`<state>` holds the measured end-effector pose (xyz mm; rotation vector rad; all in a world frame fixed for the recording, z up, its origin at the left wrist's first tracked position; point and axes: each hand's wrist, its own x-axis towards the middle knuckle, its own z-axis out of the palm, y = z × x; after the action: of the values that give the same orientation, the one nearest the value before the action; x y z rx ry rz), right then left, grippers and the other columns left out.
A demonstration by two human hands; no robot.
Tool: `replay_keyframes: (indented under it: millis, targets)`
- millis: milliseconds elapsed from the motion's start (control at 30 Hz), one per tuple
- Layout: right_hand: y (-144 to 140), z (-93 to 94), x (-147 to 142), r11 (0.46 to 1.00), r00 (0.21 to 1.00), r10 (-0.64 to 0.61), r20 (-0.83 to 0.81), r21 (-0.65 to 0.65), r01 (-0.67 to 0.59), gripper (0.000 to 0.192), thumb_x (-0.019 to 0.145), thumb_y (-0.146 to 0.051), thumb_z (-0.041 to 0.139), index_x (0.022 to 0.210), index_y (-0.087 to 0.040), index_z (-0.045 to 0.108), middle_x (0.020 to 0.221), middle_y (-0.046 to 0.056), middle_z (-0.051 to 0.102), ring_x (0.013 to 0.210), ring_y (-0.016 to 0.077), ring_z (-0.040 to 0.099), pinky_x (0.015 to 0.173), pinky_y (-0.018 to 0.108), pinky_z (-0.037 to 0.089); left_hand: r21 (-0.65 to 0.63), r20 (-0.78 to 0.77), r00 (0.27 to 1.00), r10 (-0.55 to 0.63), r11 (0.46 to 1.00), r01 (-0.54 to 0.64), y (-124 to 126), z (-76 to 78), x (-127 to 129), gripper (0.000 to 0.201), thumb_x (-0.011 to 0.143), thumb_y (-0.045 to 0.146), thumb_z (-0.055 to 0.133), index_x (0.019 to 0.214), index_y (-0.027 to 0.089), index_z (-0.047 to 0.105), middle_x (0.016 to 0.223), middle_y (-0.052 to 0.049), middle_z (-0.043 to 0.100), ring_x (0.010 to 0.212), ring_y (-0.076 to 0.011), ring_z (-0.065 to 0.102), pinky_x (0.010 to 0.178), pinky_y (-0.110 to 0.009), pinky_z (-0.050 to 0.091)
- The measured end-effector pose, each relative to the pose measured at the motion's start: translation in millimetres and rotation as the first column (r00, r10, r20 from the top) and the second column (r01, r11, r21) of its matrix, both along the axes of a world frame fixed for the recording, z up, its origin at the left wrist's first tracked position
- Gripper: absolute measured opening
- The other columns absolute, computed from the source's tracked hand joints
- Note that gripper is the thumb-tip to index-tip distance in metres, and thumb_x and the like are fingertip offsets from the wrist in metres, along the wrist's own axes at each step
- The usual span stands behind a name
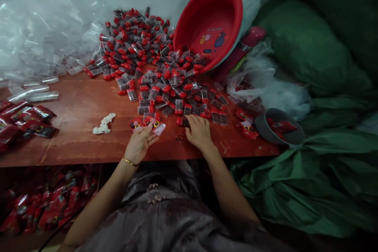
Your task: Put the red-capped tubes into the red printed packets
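Observation:
My left hand [139, 142], with a gold bangle at the wrist, pinches a small clear plastic bag with red printing [158, 127] between thumb and fingers. Another red printed piece [136, 124] lies beside the fingertips. My right hand [199, 131] curls its fingers over a small red-capped container [181, 121] with dark contents, at the near edge of the pile. Its fingertips are partly hidden. Just beyond both hands spreads a large heap of similar red-capped clear containers [141, 47]. Thin dark rings [179, 138] lie on the table between the hands.
A red basin [206, 19] leans tilted behind the heap. Clear plastic sleeves [41, 35] fill the back left. Red packets [26, 124] lie left, near a crumpled white scrap [104, 124]. A grey bowl [279, 130], plastic bag [260, 75] and green sacks [315, 47] crowd the right.

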<state>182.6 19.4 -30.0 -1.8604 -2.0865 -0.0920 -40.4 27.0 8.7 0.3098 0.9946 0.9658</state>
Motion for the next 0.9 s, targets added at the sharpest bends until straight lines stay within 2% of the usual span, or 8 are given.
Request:
replay_keyframes:
  millis: [100, 200, 367, 433, 500, 600, 800, 900]
  targets:
    - [3.7, -10.9, 14.5, 1.000, 0.992, -0.002, 0.128, 0.002, 0.002, 0.030, 0.086, -0.022, 0.049, 0.112, -0.013, 0.059, 0.115, 0.014, 0.063, 0.102, 0.0277, 0.052, 0.091, 0.042, 0.032, -0.017, 0.050, 0.997, -0.064, 0.998, 0.065, -0.2, 2.6, 3.7, 0.035, 0.055, 0.035, 0.084, 0.074, 0.015, 0.062, 0.078, -0.005, 0.072, 0.073, -0.0167, 0.067, 0.071, -0.028, 0.052]
    - [4.3, -22.7, 12.1, 0.998, 0.995, -0.001, 0.097, 0.062, -0.005, 0.026, 0.089, -0.024, 0.044, 0.105, -0.011, 0.060, 0.105, 0.014, 0.067, 0.094, 0.0249, 0.056, 0.094, 0.043, 0.030, -0.012, 0.051, 0.996, -0.076, 0.997, 0.077, -2.5, 3.0, 6.4, 0.032, 0.059, 0.034, 0.082, 0.076, 0.015, 0.062, 0.079, -0.006, 0.072, 0.074, -0.0167, 0.068, 0.071, -0.028, 0.052]
    - [-11.3, -25.8, 0.5, 0.994, 0.957, -0.007, -0.290, 0.099, 0.038, 0.027, 0.091, -0.029, 0.037, 0.096, -0.015, 0.058, 0.087, 0.011, 0.070, 0.080, 0.0216, 0.061, 0.087, 0.040, 0.041, 0.013, 0.032, 0.998, -0.061, 0.998, 0.061, -7.5, 0.3, 4.7, 0.032, 0.057, 0.031, 0.083, 0.074, 0.015, 0.060, 0.073, -0.002, 0.070, 0.068, -0.0152, 0.067, 0.068, -0.028, 0.053]
    - [-27.5, -17.2, -5.9, 0.999, 0.832, -0.028, -0.553, 0.023, 0.049, 0.027, 0.092, -0.033, 0.036, 0.099, -0.016, 0.056, 0.078, 0.008, 0.069, 0.068, 0.0185, 0.062, 0.072, 0.035, 0.048, 0.046, 0.008, 0.998, -0.056, 0.997, 0.056, -9.0, 0.0, 4.4, 0.033, 0.057, 0.034, 0.083, 0.072, 0.015, 0.059, 0.069, -0.001, 0.069, 0.064, -0.0135, 0.066, 0.067, -0.027, 0.053]
    - [-46.8, -4.7, -13.2, 0.996, 0.640, -0.074, -0.765, -0.084, 0.015, 0.028, 0.093, -0.037, 0.034, 0.098, -0.019, 0.055, 0.069, 0.003, 0.066, 0.054, 0.0146, 0.058, 0.057, 0.029, 0.048, 0.073, -0.018, 0.999, -0.043, 0.996, 0.044, -9.8, 0.4, 5.2, 0.035, 0.057, 0.036, 0.082, 0.069, 0.015, 0.057, 0.064, 0.001, 0.067, 0.060, -0.0119, 0.064, 0.066, -0.026, 0.052]
    - [-72.1, 13.9, -22.8, 0.985, 0.464, -0.123, -0.877, -0.165, -0.051, 0.030, 0.093, -0.042, 0.036, 0.092, -0.020, 0.057, 0.061, -0.001, 0.061, 0.045, 0.0115, 0.053, 0.045, 0.024, 0.043, 0.081, -0.034, 0.999, -0.026, 0.996, 0.028, -10.3, 1.7, 8.2, 0.037, 0.053, 0.036, 0.084, 0.067, 0.015, 0.058, 0.063, 0.002, 0.066, 0.059, -0.0107, 0.064, 0.065, -0.025, 0.052]
    - [-84.7, 30.5, -32.7, 0.970, 0.506, -0.089, -0.858, -0.189, -0.150, 0.029, 0.090, -0.042, 0.043, 0.087, -0.020, 0.060, 0.054, -0.002, 0.057, 0.042, 0.0098, 0.047, 0.042, 0.022, 0.037, 0.147, -0.070, 0.996, -0.061, 0.987, 0.070, -15.5, 3.5, 12.4, 0.039, 0.052, 0.042, 0.083, 0.071, 0.013, 0.066, 0.068, 0.000, 0.067, 0.061, -0.0103, 0.061, 0.065, -0.024, 0.051]
    - [-79.6, 32.5, -37.5, 0.957, 0.474, -0.113, -0.873, -0.224, -0.185, 0.031, 0.089, -0.044, 0.043, 0.085, -0.019, 0.060, 0.052, -0.003, 0.055, 0.040, 0.0085, 0.044, 0.040, 0.021, 0.035, 0.183, -0.090, 0.995, -0.045, 0.981, 0.061, -18.8, 4.5, 11.5, 0.040, 0.049, 0.042, 0.084, 0.069, 0.013, 0.067, 0.068, 0.001, 0.066, 0.061, -0.0088, 0.058, 0.062, -0.022, 0.050]
